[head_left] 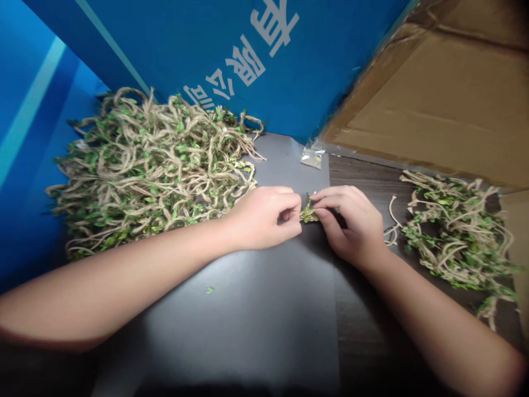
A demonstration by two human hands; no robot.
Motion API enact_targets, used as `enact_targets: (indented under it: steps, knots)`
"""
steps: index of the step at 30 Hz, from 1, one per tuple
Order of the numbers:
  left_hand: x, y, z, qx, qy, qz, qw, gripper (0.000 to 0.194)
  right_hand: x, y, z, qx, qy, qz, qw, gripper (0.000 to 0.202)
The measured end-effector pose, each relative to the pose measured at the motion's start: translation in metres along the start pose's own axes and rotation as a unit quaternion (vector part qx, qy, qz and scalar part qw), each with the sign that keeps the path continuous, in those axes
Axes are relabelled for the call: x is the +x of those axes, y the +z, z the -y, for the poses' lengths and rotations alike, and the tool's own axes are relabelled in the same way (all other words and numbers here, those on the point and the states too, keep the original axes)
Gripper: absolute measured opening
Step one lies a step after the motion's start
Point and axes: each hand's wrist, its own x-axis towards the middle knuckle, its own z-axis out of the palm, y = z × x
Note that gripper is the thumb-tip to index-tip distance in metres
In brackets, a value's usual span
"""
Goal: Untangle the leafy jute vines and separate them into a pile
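Between my hands is a short piece of leafy twine (308, 214) with small green leaves, low over the grey mat (248, 309). My left hand (268, 216) pinches its left end with thumb and forefinger. On the other end, my right hand (351, 218) has thumb and fingertips closed. To the left lies a big tangled heap of leafy twine (161, 165), reaching up to my left hand. A smaller heap of leafy twine (458, 237) sits to the right of my right hand, with a loose strand beside it.
A blue panel (330, 60) with white characters stands behind the mat. At the back right is a brown cardboard box (450, 105). A small clear plastic bag (312, 156) lies at the mat's far edge. One leaf scrap (209, 290) is on the mat. Dark wood (372, 331) shows at right.
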Motion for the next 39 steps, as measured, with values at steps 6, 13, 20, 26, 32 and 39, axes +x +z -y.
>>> enact_targets:
  steps: [6, 13, 20, 26, 32, 39]
  knots:
    - [0.0004, 0.0004, 0.0002, 0.003, 0.003, -0.001, 1.0, 0.012, 0.0005, -0.0016, 0.0001, 0.0, 0.024, -0.019, 1.0, 0.011]
    - [0.0001, 0.0004, -0.0004, 0.007, 0.003, 0.0, 1.0, 0.013, -0.0001, -0.0031, 0.0023, -0.035, -0.058, 0.031, 0.997, 0.026]
    - [-0.0003, 0.0004, -0.0004, 0.008, 0.008, -0.001, 1.0, 0.013, 0.0026, -0.0006, 0.0009, -0.021, -0.014, -0.014, 1.0, 0.006]
    - [0.0, -0.0004, -0.0002, 0.003, 0.002, 0.001, 1.0, 0.011, 0.0051, -0.0027, 0.001, -0.019, 0.042, -0.051, 0.998, 0.005]
    - [-0.0001, 0.0004, -0.0011, 0.007, 0.001, -0.001, 1.0, 0.012, 0.0015, -0.0035, 0.0038, -0.042, -0.044, 0.012, 0.998, 0.029]
    - [0.0002, -0.0008, -0.0017, 0.007, -0.002, 0.007, 1.0, 0.011, 0.0022, -0.003, -0.0002, -0.062, -0.02, -0.037, 0.997, 0.01]
